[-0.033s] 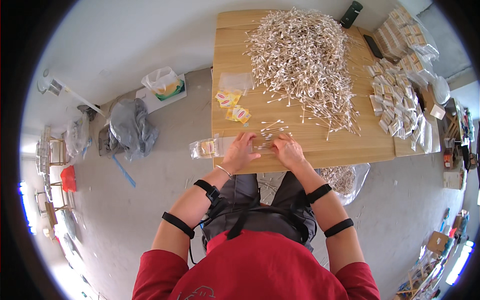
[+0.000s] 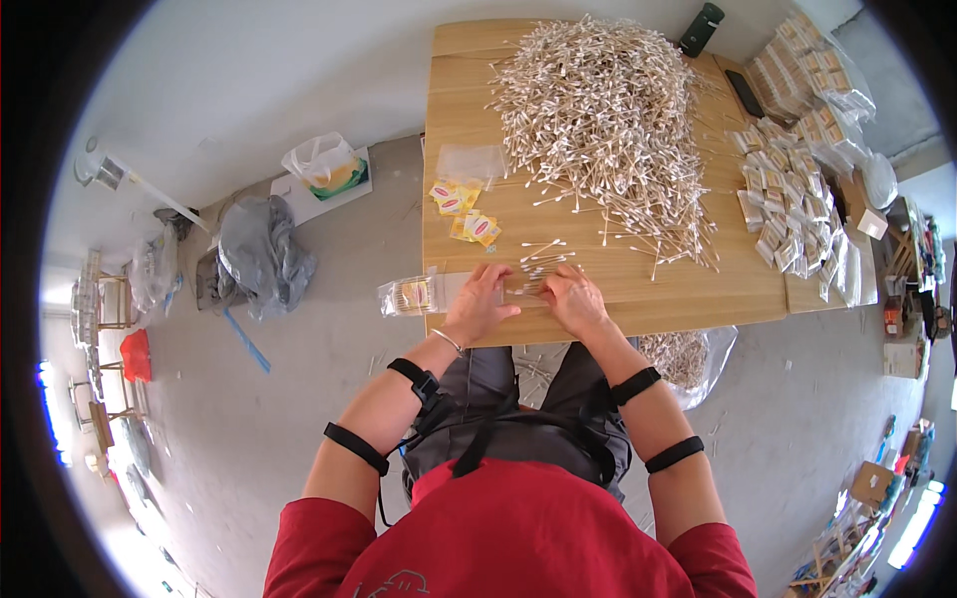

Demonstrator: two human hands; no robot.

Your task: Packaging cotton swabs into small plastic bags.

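Both hands rested on the near edge of a wooden table [image 2: 638, 299], close together. The left hand [image 2: 478, 304] lay flat with its fingers extended and held near one another, pressing on a clear plastic packet [image 2: 518, 291] that lay between the two hands. The right hand [image 2: 573, 299] sat just beside it with its fingers curled down at the packet's right end; whether they pinched anything could not be told at that size. A few loose cotton swabs [image 2: 543, 261] lay scattered just beyond the fingertips. Farther back, a large heap of cotton swabs [image 2: 608, 110] covered the middle of the table. Just left of the left hand, a filled packet of swabs [image 2: 409, 296] overhung the table's left edge. Small yellow and red labels [image 2: 464, 211] lay near an empty clear bag [image 2: 471, 161] on the left part of the table. Stacks of filled packets [image 2: 797, 199] lay along the right side, and a dark green bottle [image 2: 701, 28] stood at the far edge. Below the table's right end hung a clear bag of swabs [image 2: 688, 354].
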